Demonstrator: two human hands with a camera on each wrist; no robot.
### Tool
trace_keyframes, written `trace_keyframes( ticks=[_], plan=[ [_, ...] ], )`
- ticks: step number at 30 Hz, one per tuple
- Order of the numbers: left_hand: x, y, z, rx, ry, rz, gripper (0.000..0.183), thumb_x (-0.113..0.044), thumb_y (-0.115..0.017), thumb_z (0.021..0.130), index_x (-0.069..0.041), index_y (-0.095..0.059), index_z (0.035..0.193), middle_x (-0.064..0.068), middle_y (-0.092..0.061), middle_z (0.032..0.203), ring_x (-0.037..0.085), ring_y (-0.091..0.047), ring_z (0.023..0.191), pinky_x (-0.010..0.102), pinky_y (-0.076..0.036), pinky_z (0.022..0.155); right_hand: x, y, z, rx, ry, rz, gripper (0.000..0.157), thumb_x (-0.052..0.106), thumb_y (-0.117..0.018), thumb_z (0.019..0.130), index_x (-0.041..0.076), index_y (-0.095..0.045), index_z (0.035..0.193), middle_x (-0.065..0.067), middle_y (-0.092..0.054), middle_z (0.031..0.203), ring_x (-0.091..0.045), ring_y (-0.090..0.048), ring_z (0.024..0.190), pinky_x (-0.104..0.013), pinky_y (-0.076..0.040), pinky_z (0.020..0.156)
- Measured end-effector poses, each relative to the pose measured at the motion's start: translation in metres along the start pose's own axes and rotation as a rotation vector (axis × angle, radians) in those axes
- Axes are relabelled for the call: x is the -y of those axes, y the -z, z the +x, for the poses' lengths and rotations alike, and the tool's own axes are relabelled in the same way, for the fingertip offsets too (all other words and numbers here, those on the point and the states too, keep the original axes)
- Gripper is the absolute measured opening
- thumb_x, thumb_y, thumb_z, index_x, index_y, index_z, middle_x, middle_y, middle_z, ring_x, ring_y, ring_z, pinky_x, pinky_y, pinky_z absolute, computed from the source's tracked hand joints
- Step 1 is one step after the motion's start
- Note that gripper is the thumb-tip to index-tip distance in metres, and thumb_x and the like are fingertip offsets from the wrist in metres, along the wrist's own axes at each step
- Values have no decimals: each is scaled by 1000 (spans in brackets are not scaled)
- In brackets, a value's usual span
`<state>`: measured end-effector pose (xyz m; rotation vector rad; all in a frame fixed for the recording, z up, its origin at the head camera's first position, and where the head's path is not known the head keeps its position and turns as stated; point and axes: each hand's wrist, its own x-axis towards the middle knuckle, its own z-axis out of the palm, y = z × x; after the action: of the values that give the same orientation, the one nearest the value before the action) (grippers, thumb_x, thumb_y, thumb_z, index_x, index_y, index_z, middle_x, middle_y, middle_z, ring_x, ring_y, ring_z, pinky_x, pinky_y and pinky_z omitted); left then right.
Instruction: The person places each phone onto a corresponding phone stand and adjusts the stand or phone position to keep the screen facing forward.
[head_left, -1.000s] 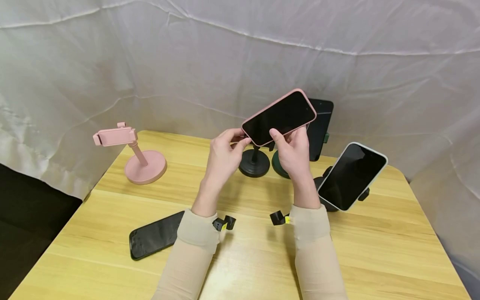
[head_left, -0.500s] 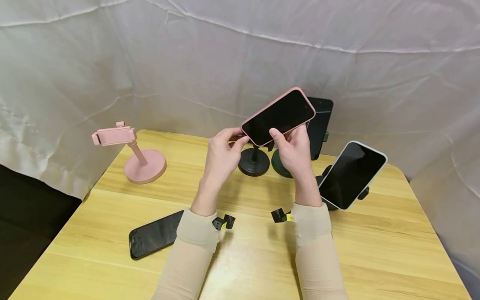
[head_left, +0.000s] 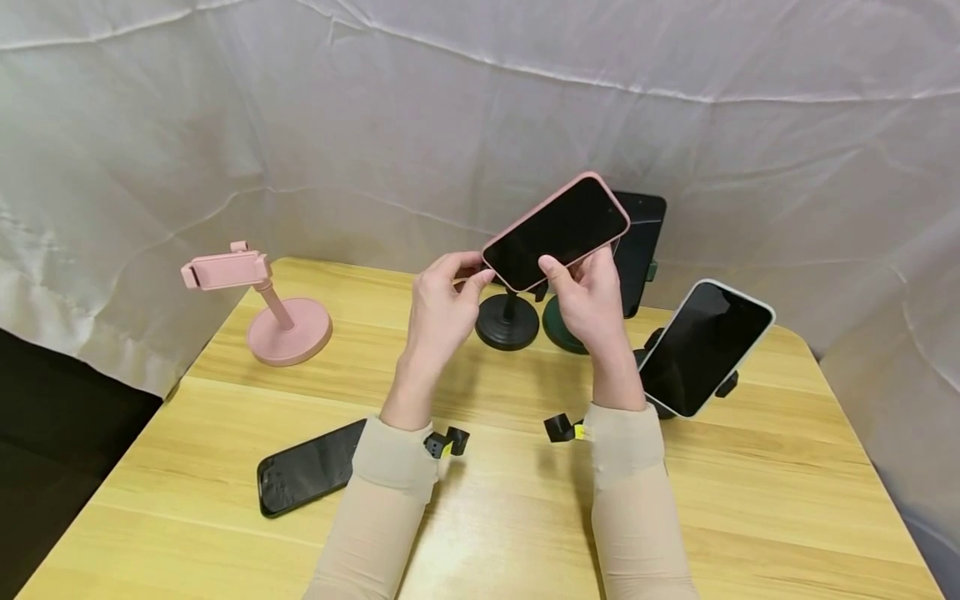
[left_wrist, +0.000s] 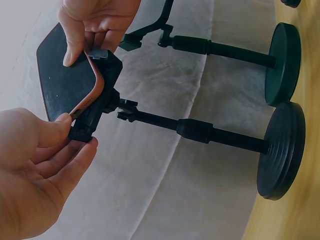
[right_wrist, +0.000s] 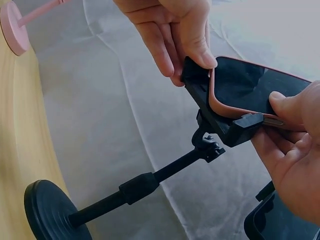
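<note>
A smartphone in a pink case (head_left: 558, 233) lies tilted against the clamp of a black phone stand (left_wrist: 195, 131), mostly hiding that clamp in the head view. My right hand (head_left: 590, 296) grips the phone, thumb on the screen and fingers behind it. At the phone's lower left corner, my left hand (head_left: 444, 304) pinches the end of the clamp, its thumb at the case edge and its fingers behind. In the right wrist view, one black clamp jaw stands at the phone's long side, by my right fingers (right_wrist: 282, 155).
A pink phone stand (head_left: 290, 333) stands at the left. Behind my right hand, a green stand (left_wrist: 282, 65) bears a dark phone (head_left: 643, 250). Further right, a white-edged phone (head_left: 705, 350) sits on another black stand. One black phone (head_left: 311, 468) lies on the wooden table (head_left: 495, 533).
My left hand has shifted slightly left at the phone's corner. The right hand and the phone have hardly moved.
</note>
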<state>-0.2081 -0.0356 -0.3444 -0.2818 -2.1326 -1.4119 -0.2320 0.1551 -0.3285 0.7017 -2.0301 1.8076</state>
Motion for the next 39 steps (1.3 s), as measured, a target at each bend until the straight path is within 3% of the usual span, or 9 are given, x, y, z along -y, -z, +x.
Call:
trace_keyframes(
  ticks=[16, 23, 32, 39],
  plan=[
    [-1, -1, 0, -32, -36, -2, 18, -3, -75, 95, 5, -74, 111, 17, -74, 106, 26, -74, 93, 32, -61, 83, 5, 7, 0, 41, 12, -82, 45, -4, -61, 101, -3, -41, 141, -23, -68, 126, -12, -63, 85, -23, -47, 68],
    [-1, 0, -1, -29, -48, 12, 17, -3, -75, 95, 3, -75, 111, 16, -74, 107, 25, -74, 94, 34, -60, 82, 11, 10, -1, 69, -11, -169, 44, -2, -63, 101, -3, -43, 140, -19, -70, 124, -12, -66, 88, -24, -49, 72],
    [-4, 3, 1, -5, -15, 13, 18, -5, -74, 97, 2, -74, 114, 15, -74, 110, 25, -73, 99, 35, -59, 83, 21, 10, -3, 89, -89, -332, 43, 5, -64, 103, -2, -42, 139, -19, -67, 123, -33, -70, 107, -25, -50, 84],
    [-2, 3, 0, -28, 19, -24, 18, -5, -75, 95, 2, -75, 112, 15, -75, 109, 24, -74, 100, 33, -60, 83, 19, 2, -5, 47, -100, -212, 47, 1, -62, 103, -3, -39, 143, -20, -66, 133, -32, -68, 117, -30, -53, 96]
  ],
)
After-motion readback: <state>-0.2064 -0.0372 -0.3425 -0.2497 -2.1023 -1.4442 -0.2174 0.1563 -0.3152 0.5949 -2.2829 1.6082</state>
